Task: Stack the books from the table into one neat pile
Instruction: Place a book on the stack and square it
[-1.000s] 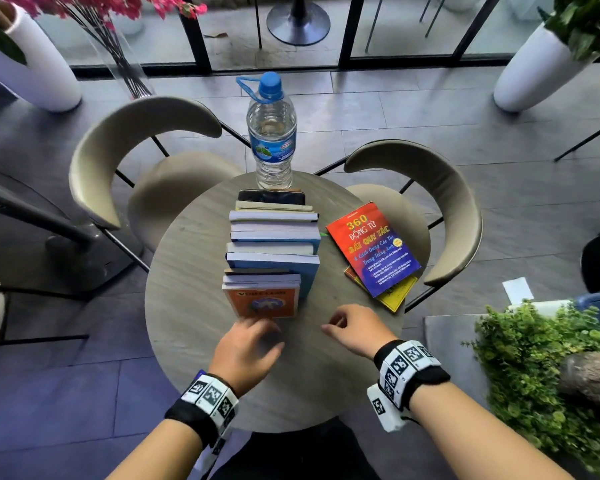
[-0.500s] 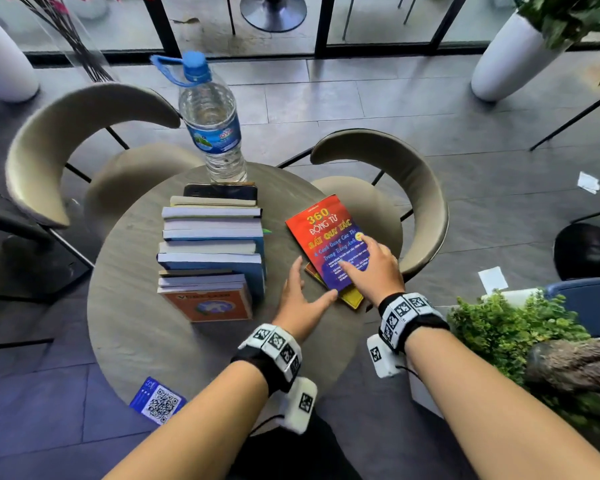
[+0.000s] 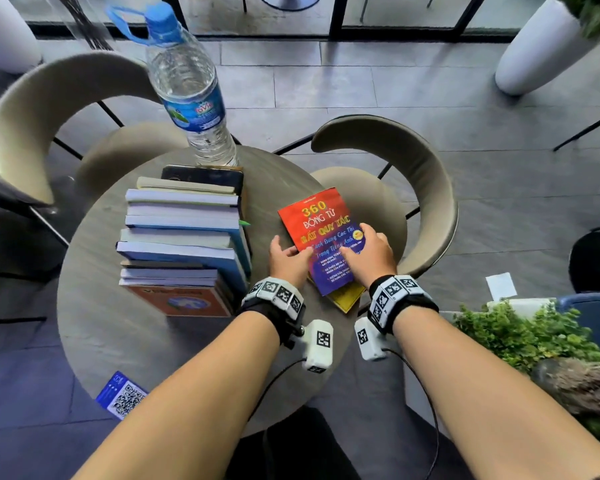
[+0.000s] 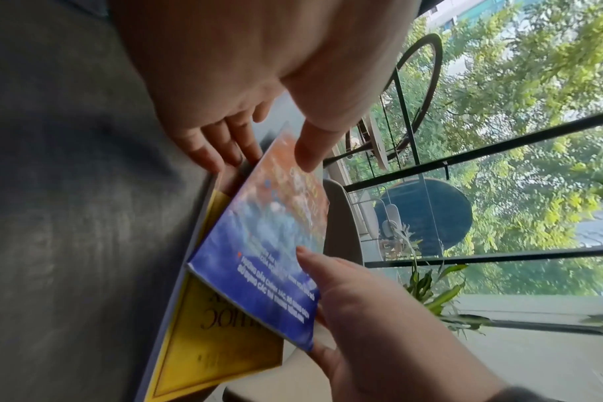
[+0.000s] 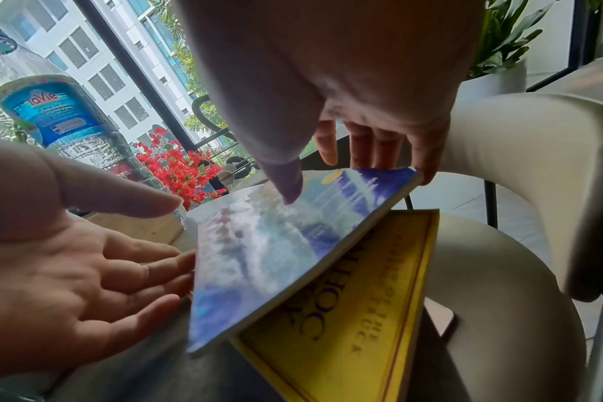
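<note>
Now the right grip (image 3: 371, 258) pinches the red book (image 3: 317, 220), thumb on top; left grip (image 3: 288, 261) lies flat, fingertips touching its edge.

A clear water bottle (image 3: 187, 88) with blue cap and label stands upright. Beyond it, two beige curved-back seats — the left chair (image 3: 49, 109) and the right chair (image 3: 426, 188) — sit on grey floor tiles (image 3: 361, 88). A white planter (image 3: 541, 50) stands far right; a blue QR-code card (image 3: 122, 396) lies near left.
</note>
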A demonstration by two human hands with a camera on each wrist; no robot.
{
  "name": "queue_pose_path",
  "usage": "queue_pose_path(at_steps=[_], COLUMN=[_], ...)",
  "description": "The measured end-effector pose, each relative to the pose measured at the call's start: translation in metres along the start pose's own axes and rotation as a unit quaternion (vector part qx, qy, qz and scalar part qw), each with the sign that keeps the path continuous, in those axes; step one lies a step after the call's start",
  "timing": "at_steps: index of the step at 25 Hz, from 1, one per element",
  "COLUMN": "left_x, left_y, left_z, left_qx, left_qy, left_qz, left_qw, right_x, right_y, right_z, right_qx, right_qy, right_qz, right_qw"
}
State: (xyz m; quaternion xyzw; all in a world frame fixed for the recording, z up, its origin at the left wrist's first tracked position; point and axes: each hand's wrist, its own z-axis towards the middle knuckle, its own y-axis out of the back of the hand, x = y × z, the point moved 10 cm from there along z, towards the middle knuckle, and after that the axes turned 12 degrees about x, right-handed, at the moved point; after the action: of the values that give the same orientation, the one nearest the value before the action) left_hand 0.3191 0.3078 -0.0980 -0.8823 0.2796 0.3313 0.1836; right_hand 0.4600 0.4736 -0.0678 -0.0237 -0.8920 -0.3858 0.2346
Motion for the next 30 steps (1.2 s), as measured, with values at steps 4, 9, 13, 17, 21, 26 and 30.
queue_pose_path(at_steps=[4, 9, 13, 17, 21, 26, 30], left_x=[-0.017, -0.049, -0.069, -0.059, -0.048, -0.044, -0.052], left_y=[-0.002, -0.012, -0.007, 0.019, 0.071, 0.146, 0.197], left_z=[-0.006, -0.049, -0.109, -0.148, -0.159, -0.161, -0.161], left_qx=[0.002, 0.088, 0.184, 0.239, 0.213, 0.13, 0.076], left_qy=[-0.065, -0.132, -0.167, -0.188, -0.199, -0.249, -0.288], left_qz=[0.111, 0.1, 0.155, 0.235, 0.29, 0.424, 0.517], left_qw=[0.992, 0.982, 0.956, 0.923, 0.911, 0.861, 0.803], right_x=[-0.001, 0.003, 0.019, 0.025, 0.053, 0.089, 0.122], right_y=[0.01, 0.022, 0.024, 0.009, -0.02, -0.064, -0.098], right_z=[-0.008, -0.04, -0.089, -0.125, -0.147, -0.163, -0.173], right_qx=[-0.007, 0.033, 0.176, 0.214, 0.19, 0.174, 0.155], right_qy=[0.004, 0.071, 0.143, 0.201, 0.238, 0.211, 0.178], right_qz=[0.046, 0.255, 0.321, 0.198, 0.077, -0.002, -0.057], right_qw=[0.999, 0.964, 0.92, 0.935, 0.949, 0.962, 0.97])
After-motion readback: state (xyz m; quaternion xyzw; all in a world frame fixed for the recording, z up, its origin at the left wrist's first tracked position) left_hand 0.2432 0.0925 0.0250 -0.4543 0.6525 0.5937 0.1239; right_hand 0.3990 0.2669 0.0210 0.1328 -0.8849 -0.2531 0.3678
